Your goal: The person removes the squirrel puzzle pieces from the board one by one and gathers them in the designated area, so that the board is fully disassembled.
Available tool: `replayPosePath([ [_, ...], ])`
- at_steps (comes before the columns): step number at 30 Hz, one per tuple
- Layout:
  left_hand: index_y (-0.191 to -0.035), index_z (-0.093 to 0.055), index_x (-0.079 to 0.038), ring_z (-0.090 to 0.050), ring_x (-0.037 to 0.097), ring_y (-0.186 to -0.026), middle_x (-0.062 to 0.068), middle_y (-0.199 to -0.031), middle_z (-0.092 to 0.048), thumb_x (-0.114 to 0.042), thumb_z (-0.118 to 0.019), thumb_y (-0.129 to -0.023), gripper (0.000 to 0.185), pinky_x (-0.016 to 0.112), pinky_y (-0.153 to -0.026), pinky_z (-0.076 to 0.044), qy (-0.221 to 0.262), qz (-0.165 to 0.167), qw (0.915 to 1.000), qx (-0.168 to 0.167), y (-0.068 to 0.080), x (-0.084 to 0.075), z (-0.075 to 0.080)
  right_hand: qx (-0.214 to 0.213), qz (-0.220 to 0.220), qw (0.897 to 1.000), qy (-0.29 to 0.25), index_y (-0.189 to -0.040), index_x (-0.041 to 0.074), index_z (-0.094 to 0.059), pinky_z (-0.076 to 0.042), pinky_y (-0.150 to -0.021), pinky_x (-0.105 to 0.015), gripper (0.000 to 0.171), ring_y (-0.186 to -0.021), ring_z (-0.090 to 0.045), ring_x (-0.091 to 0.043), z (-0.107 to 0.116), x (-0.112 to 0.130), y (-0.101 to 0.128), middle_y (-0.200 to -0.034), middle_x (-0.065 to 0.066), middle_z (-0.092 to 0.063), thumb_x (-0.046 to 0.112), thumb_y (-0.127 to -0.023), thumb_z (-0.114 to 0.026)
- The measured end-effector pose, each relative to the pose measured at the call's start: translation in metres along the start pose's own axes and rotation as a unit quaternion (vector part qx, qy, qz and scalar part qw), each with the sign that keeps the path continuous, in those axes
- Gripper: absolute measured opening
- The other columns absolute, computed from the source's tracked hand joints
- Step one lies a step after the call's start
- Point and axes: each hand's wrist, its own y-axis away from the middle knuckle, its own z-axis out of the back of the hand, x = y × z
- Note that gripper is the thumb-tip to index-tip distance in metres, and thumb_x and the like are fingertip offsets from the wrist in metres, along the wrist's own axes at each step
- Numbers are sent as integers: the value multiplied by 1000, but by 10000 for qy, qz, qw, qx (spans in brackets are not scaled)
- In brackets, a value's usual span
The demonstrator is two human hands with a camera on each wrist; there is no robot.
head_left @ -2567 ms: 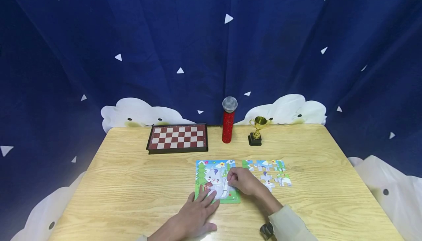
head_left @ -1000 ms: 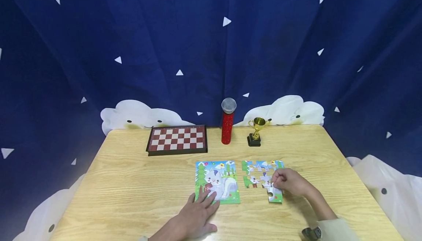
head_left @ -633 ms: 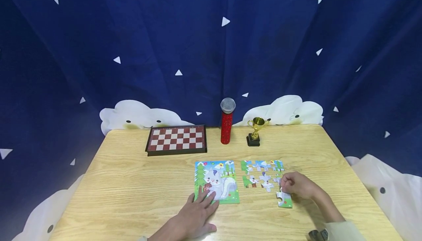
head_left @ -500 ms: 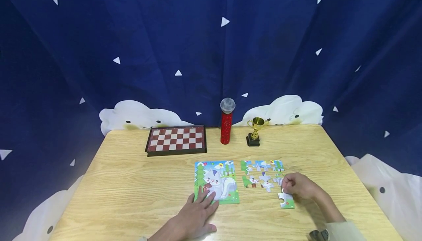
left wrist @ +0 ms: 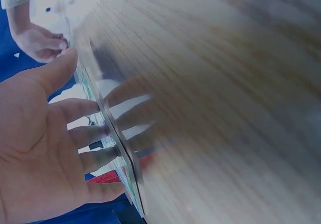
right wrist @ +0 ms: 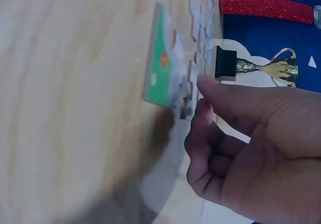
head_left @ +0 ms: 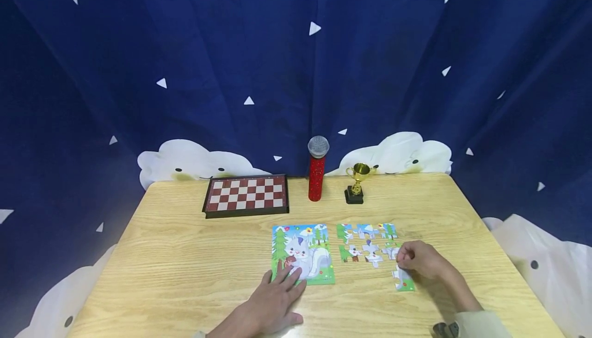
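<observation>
A puzzle picture [head_left: 319,268] of a grey-white squirrel lies flat on the wooden table. My left hand [head_left: 275,302] rests with spread, straight fingers over its lower left corner; in the left wrist view those fingers [left wrist: 93,133] lie along the picture's edge. To the right, my right hand [head_left: 422,260] has its thumb and curled forefinger at the top of a green-bottomed puzzle piece [head_left: 405,280], pinching it low at the table. Loose puzzle pieces [head_left: 371,253] sit in two rows beyond it, slightly apart. The fingertips partly hide the piece at the second row's right end.
A checkered board [head_left: 247,193] with a black frame lies at the back left. A red glittery microphone [head_left: 316,176] stands upright at the back, and a gold trophy cup [head_left: 357,181] on a black base stands right of it. A blue curtain [head_left: 240,60] hangs behind.
My right hand has moved from the squirrel picture to the loose pieces. It has shifted the green-bottomed piece right and towards me, away from the rows. My left hand has stayed still.
</observation>
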Motion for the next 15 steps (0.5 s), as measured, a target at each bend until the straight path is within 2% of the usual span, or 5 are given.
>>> replayPosePath([
  [7, -135, -37, -15, -21, 31, -129, 9, -141, -27, -59, -35, -83, 68, 57, -92, -28, 178, 21, 9998, 90, -1, 1, -1, -236, 221, 9995, -30, -78, 2, -57, -39, -52, -22, 3, -63, -46, -14, -1, 15, -8, -70, -4, -53, 1, -81, -55],
  [10, -134, -38, -15, -23, 32, -128, 10, -141, -28, -58, -35, -84, 66, 56, -92, -28, 255, 6, 9996, 72, -1, 2, 0, -158, 354, 9992, -109, -79, 3, -57, -38, -48, -22, 4, -60, -46, -14, -8, 25, -15, -69, -3, -52, 2, -81, -54],
  [15, -133, -39, -14, -26, 31, -127, 12, -140, -29, -56, -36, -86, 64, 55, -92, -29, 397, -20, 9992, -67, -1, 4, 1, 26, 818, 9966, -90, -79, 5, -57, -35, -44, -19, 9, -55, -43, -12, -22, 42, -24, -67, -2, -50, 0, -82, -51],
])
